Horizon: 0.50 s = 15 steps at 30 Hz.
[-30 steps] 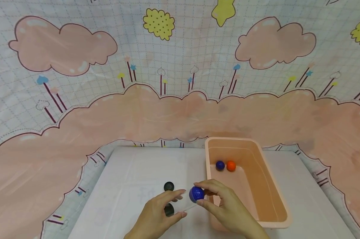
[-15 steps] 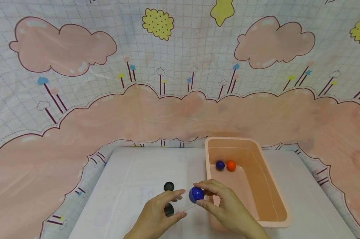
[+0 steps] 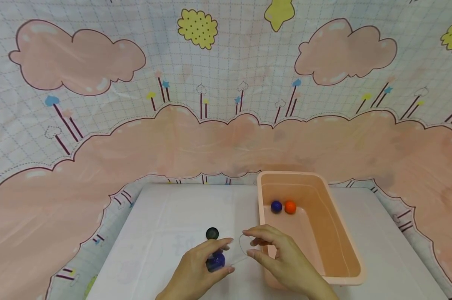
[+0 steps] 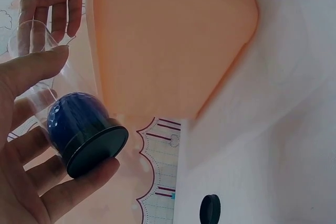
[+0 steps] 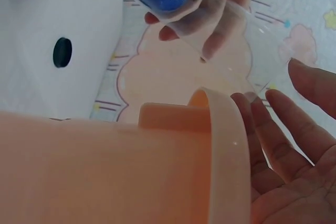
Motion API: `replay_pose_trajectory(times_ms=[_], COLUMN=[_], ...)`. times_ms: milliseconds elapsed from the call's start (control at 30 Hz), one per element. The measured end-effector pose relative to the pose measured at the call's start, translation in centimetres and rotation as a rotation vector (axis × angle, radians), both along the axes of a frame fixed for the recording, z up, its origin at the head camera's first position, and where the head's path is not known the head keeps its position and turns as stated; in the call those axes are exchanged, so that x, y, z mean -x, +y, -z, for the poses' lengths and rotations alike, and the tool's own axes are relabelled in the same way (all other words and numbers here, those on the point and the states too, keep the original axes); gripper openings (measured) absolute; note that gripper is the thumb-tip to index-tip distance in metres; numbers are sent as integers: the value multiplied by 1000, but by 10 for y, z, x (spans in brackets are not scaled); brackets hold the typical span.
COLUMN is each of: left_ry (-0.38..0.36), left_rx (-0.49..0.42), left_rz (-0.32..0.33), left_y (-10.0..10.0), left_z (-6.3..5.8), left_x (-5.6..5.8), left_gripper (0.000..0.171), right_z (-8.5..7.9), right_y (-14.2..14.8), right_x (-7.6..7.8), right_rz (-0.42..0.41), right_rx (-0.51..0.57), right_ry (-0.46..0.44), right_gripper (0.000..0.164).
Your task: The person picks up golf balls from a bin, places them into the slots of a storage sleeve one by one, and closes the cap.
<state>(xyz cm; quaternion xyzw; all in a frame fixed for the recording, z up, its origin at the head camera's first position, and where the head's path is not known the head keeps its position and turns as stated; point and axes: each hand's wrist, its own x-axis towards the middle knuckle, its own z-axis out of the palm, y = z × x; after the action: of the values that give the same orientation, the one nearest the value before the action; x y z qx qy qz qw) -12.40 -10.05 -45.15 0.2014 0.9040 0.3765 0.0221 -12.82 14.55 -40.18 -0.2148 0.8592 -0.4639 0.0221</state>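
Note:
My left hand [image 3: 196, 268] holds a clear plastic tube [image 5: 233, 45], fingers and thumb wrapped around it. A black cap [image 4: 100, 153] closes its lower end, on the left in the head view. Inside, a shiny blue ball [image 4: 73, 116] rests against that cap. At the tube's open mouth is my right hand [image 3: 282, 254], its thumb and fingertips spread at the rim with no ball between them; whether they press on the rim I cannot tell. Another black cap [image 3: 212, 233] lies on the table just beyond my left hand.
A peach plastic bin [image 3: 261, 196] stands to the right, partly behind my right hand. In its far left corner sit a dark blue ball [image 3: 276, 206] and an orange ball [image 3: 290, 207]. Behind the white table [image 3: 173, 212] hangs a cloud-patterned cloth [image 3: 226, 146].
The blue ball has left my right fingers and slid left down the tube to its capped end. Both hands keep nearly the same place.

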Motion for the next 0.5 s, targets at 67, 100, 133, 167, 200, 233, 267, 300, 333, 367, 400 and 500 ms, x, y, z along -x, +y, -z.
replay_pose_trajectory(times_ms=[67, 100, 133, 167, 200, 233, 267, 300, 333, 367, 400, 500], left_ry=[22, 29, 33, 32, 28, 20, 12, 7, 1, -3, -6, -13], left_rx=[1, 1, 1, 4, 4, 2, 2, 2, 1, 0, -1, -3], left_rz=[1, 2, 2, 1, 1, 1, 0, 1, 0, 1, 2, 4], left_y=[0, 0, 0, 0, 0, 0, 0, 0, 0, 0, 0, 0], left_z=[1, 1, 1, 1, 1, 1, 1, 1, 1, 1, 1, 1], left_x=[0, 0, 0, 0, 0, 0, 0, 0, 0, 0, 0, -1], left_gripper=[57, 57, 57, 57, 57, 58, 58, 58, 58, 58, 58, 57], right_z=[-1, -1, -1, -1, -2, -2, -2, -2, -2, -2, -2, -1], right_y=[0, 0, 0, 0, 0, 0, 1, 1, 1, 2, 2, 4], right_x=[0, 0, 0, 0, 0, 0, 0, 0, 0, 0, 0, -1], right_rz=[0, -1, -2, -2, -2, -3, -3, -4, -6, -8, -11, -18], right_rx=[-1, -1, -3, -5, -7, -8, -10, -15, -20, -26, -31, -49], right_ry=[-8, -12, -17, -22, -28, -33, -38, -42, -45, -44, -46, -47], right_gripper=[31, 31, 31, 31, 32, 32, 32, 32, 32, 33, 33, 35])
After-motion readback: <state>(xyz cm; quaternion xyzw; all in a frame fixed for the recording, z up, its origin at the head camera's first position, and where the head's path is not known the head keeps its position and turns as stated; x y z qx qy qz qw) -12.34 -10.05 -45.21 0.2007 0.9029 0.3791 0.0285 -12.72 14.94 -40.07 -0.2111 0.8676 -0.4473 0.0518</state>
